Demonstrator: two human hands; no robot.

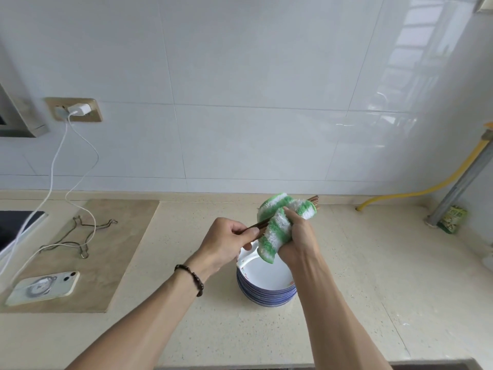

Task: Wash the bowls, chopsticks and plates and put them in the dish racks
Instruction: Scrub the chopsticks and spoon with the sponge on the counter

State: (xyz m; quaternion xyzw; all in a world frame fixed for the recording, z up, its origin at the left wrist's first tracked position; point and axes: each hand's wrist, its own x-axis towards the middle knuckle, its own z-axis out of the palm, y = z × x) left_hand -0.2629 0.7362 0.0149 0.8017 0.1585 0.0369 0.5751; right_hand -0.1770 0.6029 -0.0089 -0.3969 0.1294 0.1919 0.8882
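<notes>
While the left hand (226, 243) pinches the near ends of the dark brown wooden chopsticks (257, 226), the sticks slant up and rightward from that grip into the green-and-white striped fluffy cloth (280, 222). Their far tips poke out past the cloth's upper right edge. To the right, the right hand (298, 236) clenches the cloth around them, above the stack of white blue-rimmed plates (266, 285) on the beige speckled countertop (373, 289).

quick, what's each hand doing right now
Left hand: grips the chopsticks at one end.
Right hand: grips the green-and-white cloth, wrapped round the chopsticks.
</notes>
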